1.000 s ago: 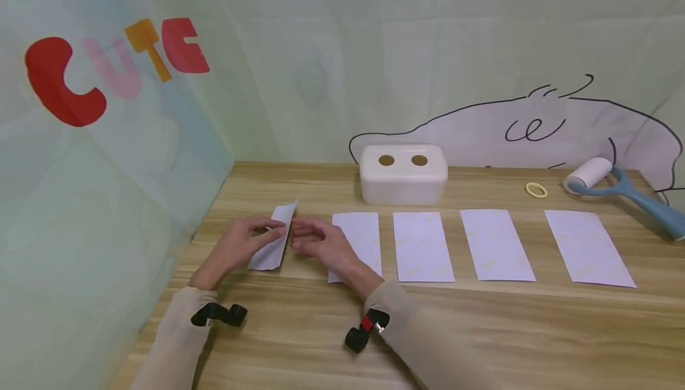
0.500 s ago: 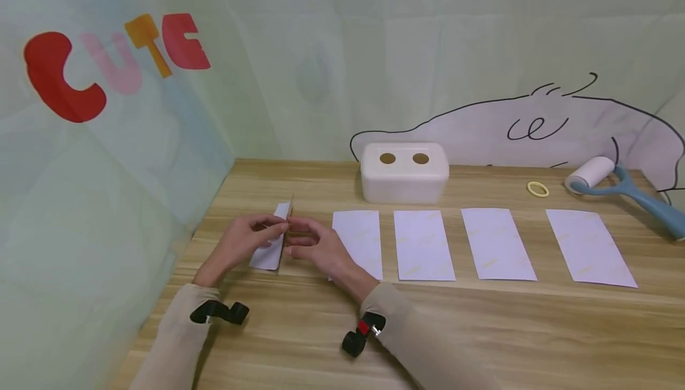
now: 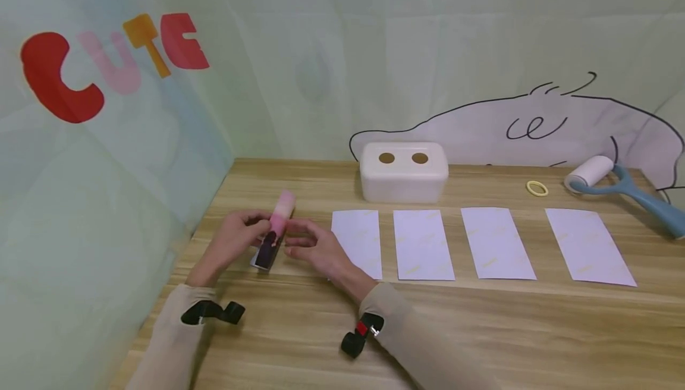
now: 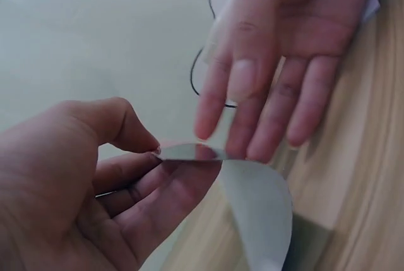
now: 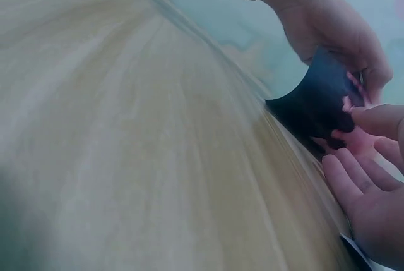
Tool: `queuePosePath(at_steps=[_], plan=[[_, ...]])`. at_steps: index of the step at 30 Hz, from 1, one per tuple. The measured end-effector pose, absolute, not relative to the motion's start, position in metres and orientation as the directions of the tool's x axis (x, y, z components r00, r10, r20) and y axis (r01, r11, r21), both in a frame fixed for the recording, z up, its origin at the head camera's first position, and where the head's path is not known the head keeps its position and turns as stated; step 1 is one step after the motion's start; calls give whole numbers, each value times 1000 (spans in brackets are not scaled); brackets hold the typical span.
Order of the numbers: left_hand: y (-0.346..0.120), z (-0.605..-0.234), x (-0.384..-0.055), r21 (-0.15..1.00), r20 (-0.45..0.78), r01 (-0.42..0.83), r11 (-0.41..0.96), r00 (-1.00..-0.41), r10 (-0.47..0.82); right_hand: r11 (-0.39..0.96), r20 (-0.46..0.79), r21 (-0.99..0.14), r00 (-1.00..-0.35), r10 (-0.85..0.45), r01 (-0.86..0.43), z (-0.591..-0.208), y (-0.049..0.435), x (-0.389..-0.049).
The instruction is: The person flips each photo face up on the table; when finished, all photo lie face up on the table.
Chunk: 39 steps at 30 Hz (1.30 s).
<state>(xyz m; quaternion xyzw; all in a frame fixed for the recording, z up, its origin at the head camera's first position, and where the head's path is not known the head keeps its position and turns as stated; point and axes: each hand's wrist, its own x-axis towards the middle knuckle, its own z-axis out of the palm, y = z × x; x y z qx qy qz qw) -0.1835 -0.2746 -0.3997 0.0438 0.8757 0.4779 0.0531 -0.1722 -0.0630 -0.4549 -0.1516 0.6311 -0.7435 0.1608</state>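
A printed photo card (image 3: 285,204), pink at its far part and dark at the near part, stands tilted and bent over the table's left side. My left hand (image 3: 230,241) pinches it between thumb and fingers; the left wrist view has the thumb on the edge of the card (image 4: 262,204). From the right, my right hand (image 3: 321,253) reaches to it with fingers extended, fingertips at the card's edge and thumb held apart. In the right wrist view the printed face of the card (image 5: 322,97) curves behind my right hand (image 5: 379,214).
Several white cards lie face down in a row, from the nearest card (image 3: 360,241) to the far right one (image 3: 591,247). Behind them are a white box (image 3: 404,188) with two holes, a yellow ring (image 3: 537,188) and a blue-handled lint roller (image 3: 591,173).
The card has tipped over from showing its white back to showing its pink and dark printed face. Both hands stay close to the same spot, the left drawing back slightly.
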Motion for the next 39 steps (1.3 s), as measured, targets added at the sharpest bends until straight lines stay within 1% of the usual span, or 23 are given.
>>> queuePosePath(at_steps=[6,16,25,29,31,36,39], plan=[[-284,-391,-180,859,-52,23,512,-990,131,-167,47,-986,-905,-423,27,-457,-69,-171],[-293,-384,-179,886,-95,-26,463,-987,128,-104,105,-992,-913,-395,-69,-457,-74,-166],[-299,-389,-183,959,-39,19,282,-979,199,-36,135,-991,-941,-310,-130,-456,-73,-165],[-302,-392,-184,977,-35,10,212,-978,207,-13,136,-990,-949,-286,-138,-455,-72,-166],[-303,-392,-184,982,-36,4,190,-978,207,11,136,-989,-953,-272,-145,-454,-71,-166],[-307,-395,-185,988,-12,20,153,-978,207,1,170,-985,-962,-214,-174,-453,-70,-167],[-309,-397,-186,987,3,34,154,-980,198,-7,203,-979,-965,-165,-205,-454,-70,-167]])
